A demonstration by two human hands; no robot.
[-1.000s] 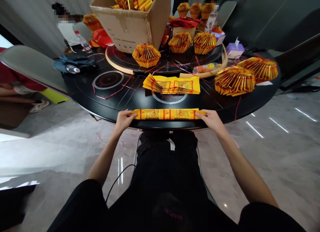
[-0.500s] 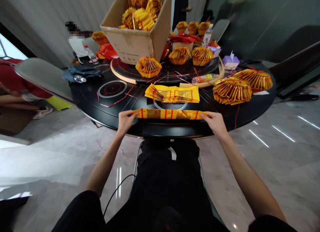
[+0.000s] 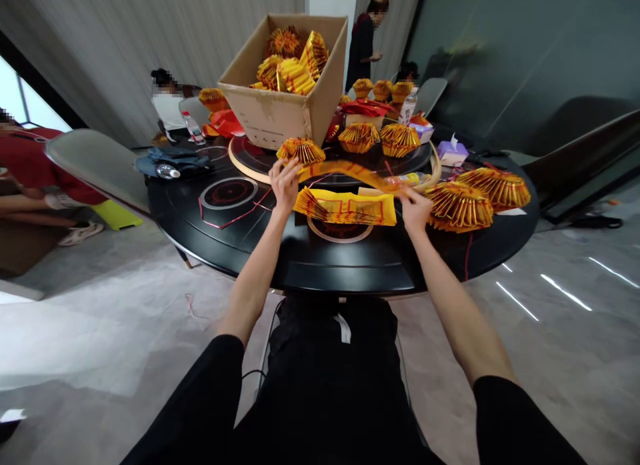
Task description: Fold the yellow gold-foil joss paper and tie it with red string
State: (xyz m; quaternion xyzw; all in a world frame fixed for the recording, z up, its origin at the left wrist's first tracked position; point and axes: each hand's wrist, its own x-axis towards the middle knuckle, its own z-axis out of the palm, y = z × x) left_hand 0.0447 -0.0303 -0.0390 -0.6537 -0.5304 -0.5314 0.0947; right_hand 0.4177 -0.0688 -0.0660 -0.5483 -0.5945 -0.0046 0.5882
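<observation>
A long folded strip of yellow paper (image 3: 345, 167) arches in the air between my hands, blurred by motion. My left hand (image 3: 284, 183) is closed on its left end, and my right hand (image 3: 415, 208) pinches the right end. Just below the strip, a stack of folded yellow and red paper (image 3: 350, 207) lies on the black round table (image 3: 340, 268), its left end fanned out. A pleated gold paper piece (image 3: 301, 151) sits right behind my left hand. Two larger pleated gold pieces (image 3: 457, 205) rest beside my right hand.
On the raised turntable stands a cardboard box (image 3: 270, 115) full of gold paper pieces. More pleated pieces (image 3: 359, 137), an orange drink bottle (image 3: 407, 179) and a tissue box (image 3: 453, 151) are around it. A dark blue cloth (image 3: 175, 159) lies at left. Other people are in the background.
Both hands have lifted the strip up and away from the table's near edge, over the stack. The strip was stretched straight and now bows upward. The camera view has tilted up slightly.
</observation>
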